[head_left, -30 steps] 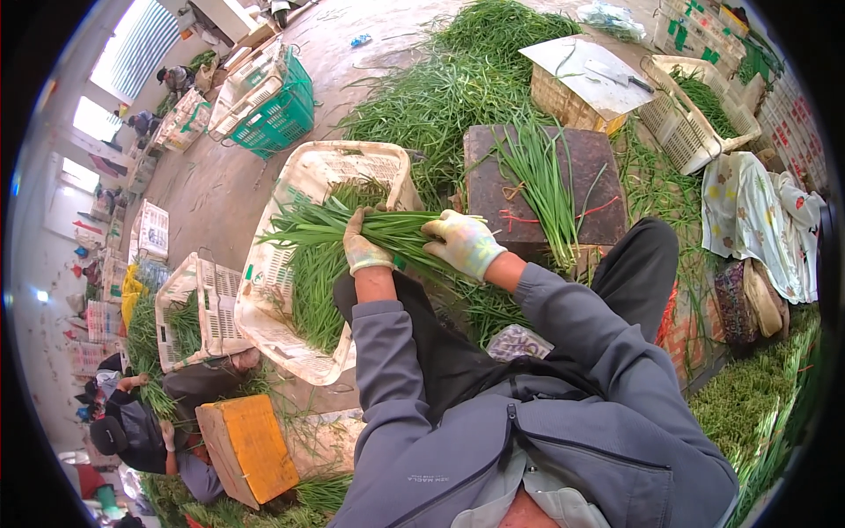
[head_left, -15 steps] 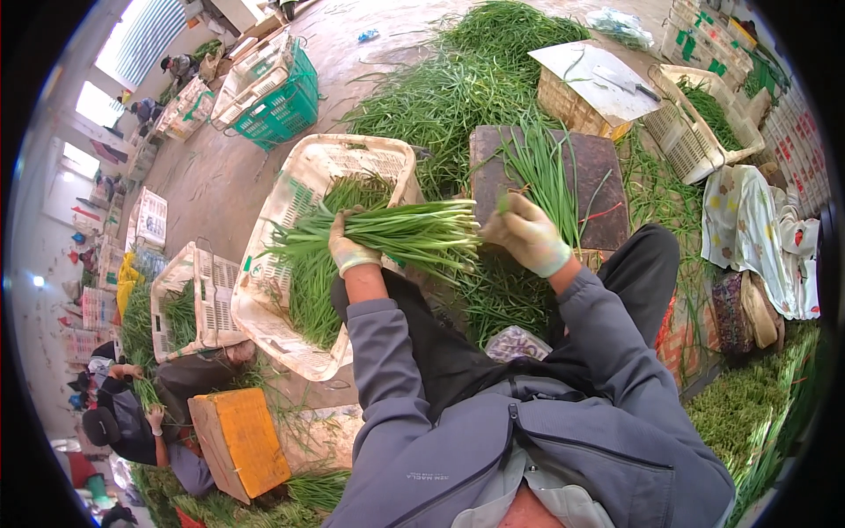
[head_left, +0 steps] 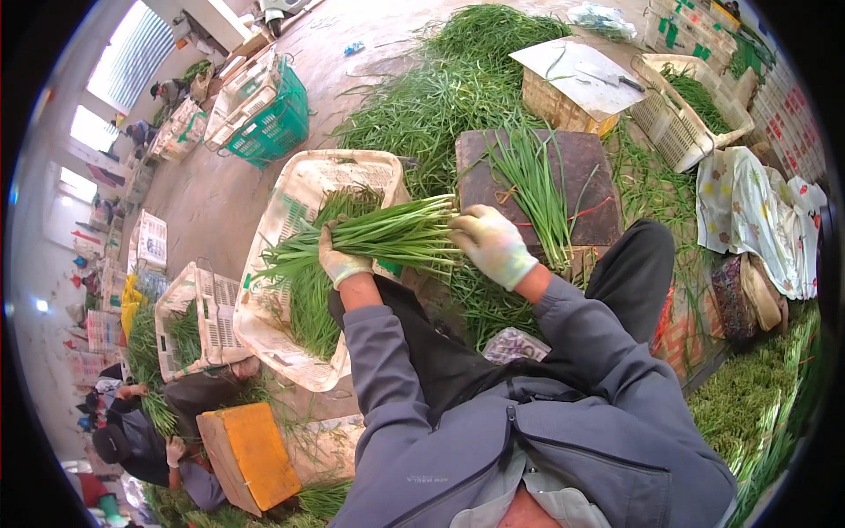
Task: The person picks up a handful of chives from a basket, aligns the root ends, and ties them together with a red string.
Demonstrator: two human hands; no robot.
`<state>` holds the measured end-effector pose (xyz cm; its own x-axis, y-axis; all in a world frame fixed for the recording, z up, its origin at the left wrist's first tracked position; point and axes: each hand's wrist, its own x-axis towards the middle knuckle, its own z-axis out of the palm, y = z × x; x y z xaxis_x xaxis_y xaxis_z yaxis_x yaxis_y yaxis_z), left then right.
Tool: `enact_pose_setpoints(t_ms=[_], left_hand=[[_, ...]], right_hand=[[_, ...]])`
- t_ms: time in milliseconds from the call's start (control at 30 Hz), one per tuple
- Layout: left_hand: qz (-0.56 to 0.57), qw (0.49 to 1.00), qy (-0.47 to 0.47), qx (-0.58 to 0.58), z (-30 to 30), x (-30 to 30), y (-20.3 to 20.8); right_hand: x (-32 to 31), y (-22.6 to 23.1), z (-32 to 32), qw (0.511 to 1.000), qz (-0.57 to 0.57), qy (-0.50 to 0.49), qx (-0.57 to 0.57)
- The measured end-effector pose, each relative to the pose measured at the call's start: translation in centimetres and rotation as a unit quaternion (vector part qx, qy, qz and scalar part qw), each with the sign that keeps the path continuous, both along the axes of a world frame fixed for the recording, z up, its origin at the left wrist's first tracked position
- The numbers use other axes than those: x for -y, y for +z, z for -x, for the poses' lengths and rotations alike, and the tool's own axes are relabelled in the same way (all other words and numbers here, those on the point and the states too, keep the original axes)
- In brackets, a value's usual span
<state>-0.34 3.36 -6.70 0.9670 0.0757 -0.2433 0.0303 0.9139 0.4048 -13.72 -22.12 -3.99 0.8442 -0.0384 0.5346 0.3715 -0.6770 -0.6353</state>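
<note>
My left hand, in a pale work glove, is closed around a thick bunch of garlic chives, held sideways with the white stem ends toward the right. My gloved right hand is at those ends, its fingers bent together; what they pinch, if anything, is hidden. Under the bunch's leafy end stands a white plastic crate with more chives inside. Beyond my right hand, loose chives lie across a dark board, with a thin red tie beside them.
A large heap of chives covers the floor ahead. A knife lies on a white-topped box. Other crates stand right and left. At the lower left, another person handles greens near an orange box.
My right hand has moved left and slightly down from the board to the stem ends. My left hand keeps its hold on the bunch. The whole view has shifted a little.
</note>
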Motion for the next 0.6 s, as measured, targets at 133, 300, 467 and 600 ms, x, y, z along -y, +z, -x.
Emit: enact_pose_setpoints(t_ms=[133, 300, 467, 600], left_hand=[[0.027, 0.998, -0.016, 0.047, 0.4, 1.3, -0.2], [0.064, 0.993, -0.02, 0.095, 0.6, 3.5, -0.7], [0.041, 0.996, 0.017, 0.077, 1.1, 3.2, -0.4], [0.036, 0.996, 0.002, 0.083, 0.5, 2.0, -1.0]], right_hand=[[-1.4, -0.4, -2.6, 0.954, 0.169, -0.047, -0.244], [-1.3, -4.6, -5.6, 0.96, -0.029, -0.001, -0.278], [-2.4, -5.2, -5.9, 0.924, -0.246, 0.017, -0.292], [-3.4, -4.4, -5.2, 0.839, -0.473, 0.052, -0.266]])
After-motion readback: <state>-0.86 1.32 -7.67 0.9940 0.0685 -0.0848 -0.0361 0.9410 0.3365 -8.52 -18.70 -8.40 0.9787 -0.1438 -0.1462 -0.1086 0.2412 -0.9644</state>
